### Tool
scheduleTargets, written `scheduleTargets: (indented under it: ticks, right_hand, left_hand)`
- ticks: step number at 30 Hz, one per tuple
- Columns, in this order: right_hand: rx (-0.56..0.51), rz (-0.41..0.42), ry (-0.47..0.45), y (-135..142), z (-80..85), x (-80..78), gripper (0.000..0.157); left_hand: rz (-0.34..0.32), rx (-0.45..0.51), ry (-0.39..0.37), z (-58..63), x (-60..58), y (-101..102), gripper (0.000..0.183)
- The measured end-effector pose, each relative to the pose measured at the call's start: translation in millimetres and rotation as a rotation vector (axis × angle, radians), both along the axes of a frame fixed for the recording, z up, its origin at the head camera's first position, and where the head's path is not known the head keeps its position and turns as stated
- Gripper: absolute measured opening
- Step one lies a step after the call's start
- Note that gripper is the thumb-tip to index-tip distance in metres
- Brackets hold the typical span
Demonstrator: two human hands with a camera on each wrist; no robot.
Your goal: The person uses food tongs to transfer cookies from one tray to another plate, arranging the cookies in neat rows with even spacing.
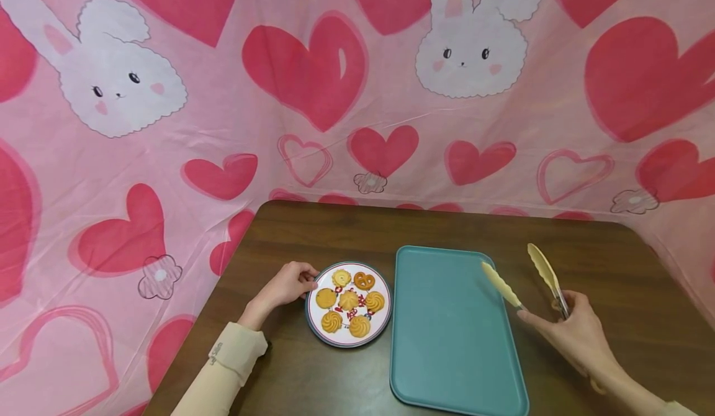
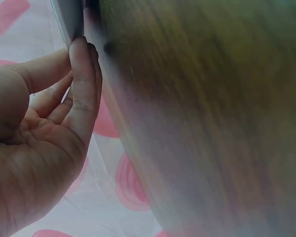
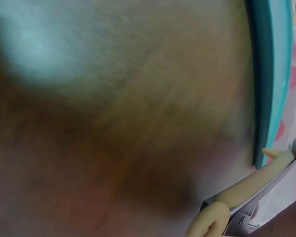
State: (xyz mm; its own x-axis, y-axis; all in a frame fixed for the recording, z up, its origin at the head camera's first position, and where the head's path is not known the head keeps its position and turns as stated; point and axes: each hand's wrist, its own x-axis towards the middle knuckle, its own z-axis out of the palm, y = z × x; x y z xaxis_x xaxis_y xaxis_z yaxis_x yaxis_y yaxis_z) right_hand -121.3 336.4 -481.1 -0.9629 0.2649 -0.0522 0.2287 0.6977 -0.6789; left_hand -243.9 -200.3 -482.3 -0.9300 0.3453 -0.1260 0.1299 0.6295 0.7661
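At the table's left side, a white round plate (image 1: 357, 340) with a dark rim bears several cookies (image 1: 332, 321) and a pretzel (image 1: 364, 280). My left hand (image 1: 285, 284) pinches the plate's left edge between thumb and fingers. The left wrist view shows that hand (image 2: 44, 133) from the palm side, its fingertips at the plate's edge (image 2: 69, 22). My right hand (image 1: 578, 335) holds cream-tipped metal tongs (image 1: 543, 267), whose two arms are spread wide with nothing between them. One tip is over the right edge of a teal tray (image 1: 447, 329). The tongs' handle (image 3: 256, 182) also shows in the right wrist view.
The tray lies right of the plate, a narrow strip of dark wooden table (image 1: 335, 230) between them. A pink cloth (image 1: 391, 112) with hearts and rabbits hangs behind the table and along its sides.
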Motion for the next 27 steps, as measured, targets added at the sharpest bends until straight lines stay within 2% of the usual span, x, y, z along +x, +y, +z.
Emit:
scheduleTargets:
  ticks: [8,17,27]
  right_hand:
    - [0.008,-0.036,-0.027,5.1,-8.9,4.8,0.108]
    - [0.017,-0.081,-0.082,5.1,-10.8,7.3,0.115]
    - [0.008,-0.075,-0.019,3.7,-14.9,8.7,0.112]
  left_hand:
    - [0.006,-0.007,-0.010,0.6,0.5,-0.8,0.019]
    - [0.006,-0.011,-0.006,0.5,1.4,-2.2,0.019]
    - [-0.003,-0.011,0.006,-0.4,0.6,-3.5,0.019]
